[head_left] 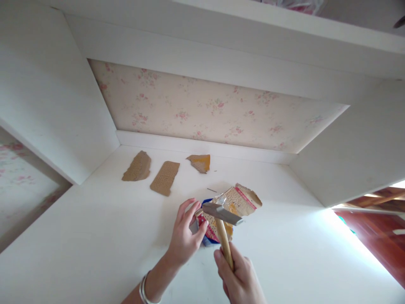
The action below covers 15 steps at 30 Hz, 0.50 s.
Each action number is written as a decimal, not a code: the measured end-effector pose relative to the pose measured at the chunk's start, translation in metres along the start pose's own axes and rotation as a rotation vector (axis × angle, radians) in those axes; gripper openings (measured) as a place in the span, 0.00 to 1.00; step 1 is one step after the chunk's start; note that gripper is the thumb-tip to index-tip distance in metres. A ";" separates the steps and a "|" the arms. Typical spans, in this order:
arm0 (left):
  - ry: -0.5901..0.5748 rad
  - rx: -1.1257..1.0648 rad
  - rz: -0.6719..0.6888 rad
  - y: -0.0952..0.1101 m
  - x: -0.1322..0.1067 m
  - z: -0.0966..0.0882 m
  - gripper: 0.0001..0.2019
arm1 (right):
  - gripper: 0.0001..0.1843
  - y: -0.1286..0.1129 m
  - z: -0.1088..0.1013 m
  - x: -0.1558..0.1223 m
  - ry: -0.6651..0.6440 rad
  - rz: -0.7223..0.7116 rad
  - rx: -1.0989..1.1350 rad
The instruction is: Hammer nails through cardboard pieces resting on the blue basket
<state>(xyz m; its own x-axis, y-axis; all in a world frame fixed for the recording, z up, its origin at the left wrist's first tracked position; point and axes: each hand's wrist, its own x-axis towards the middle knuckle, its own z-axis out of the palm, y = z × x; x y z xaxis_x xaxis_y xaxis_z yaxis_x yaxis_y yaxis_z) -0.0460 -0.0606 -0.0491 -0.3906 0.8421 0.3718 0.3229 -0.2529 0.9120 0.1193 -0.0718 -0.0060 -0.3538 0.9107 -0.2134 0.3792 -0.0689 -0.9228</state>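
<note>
My right hand [238,274] is wrapped round the wooden handle of a hammer [224,238]. Its grey metal head hangs over a torn, hole-punched piece of cardboard [242,200] with a pink stripe and a yellow patch. Under that cardboard, something blue [210,242] shows, mostly covered, so its shape is hard to tell. At the cardboard's left edge is my left hand [185,234], thumb and fingers curled about the edge. A small clear plastic bit seems to lie behind the hammer head. Whether the hammer touches the cardboard, I cannot tell.
Torn brown cardboard pieces [164,178] lie toward the back of the white surface [101,223], one of them partly yellow. A thin nail-like sliver [211,190] rests behind the blue thing. White side panels [335,143] and a shelf above [221,55] enclose the space.
</note>
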 end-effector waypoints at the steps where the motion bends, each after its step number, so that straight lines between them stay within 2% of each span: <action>1: 0.007 -0.006 0.000 0.000 0.000 0.000 0.24 | 0.24 0.000 0.000 0.001 -0.007 -0.012 -0.020; 4: 0.014 -0.018 0.012 0.001 0.000 0.000 0.23 | 0.25 0.000 0.000 0.001 -0.035 -0.039 -0.049; 8: 0.006 0.009 0.040 0.004 0.002 0.000 0.23 | 0.24 0.000 -0.001 -0.002 -0.033 -0.004 0.003; 15: 0.011 -0.003 0.017 -0.001 0.000 0.002 0.22 | 0.25 -0.001 -0.001 0.000 -0.031 -0.001 -0.042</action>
<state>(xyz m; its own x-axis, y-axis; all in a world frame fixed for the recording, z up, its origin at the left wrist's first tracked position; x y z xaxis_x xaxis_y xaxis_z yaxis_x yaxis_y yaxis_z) -0.0443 -0.0594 -0.0502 -0.3951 0.8323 0.3889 0.3268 -0.2683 0.9062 0.1196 -0.0709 -0.0047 -0.3800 0.8978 -0.2226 0.4139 -0.0502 -0.9089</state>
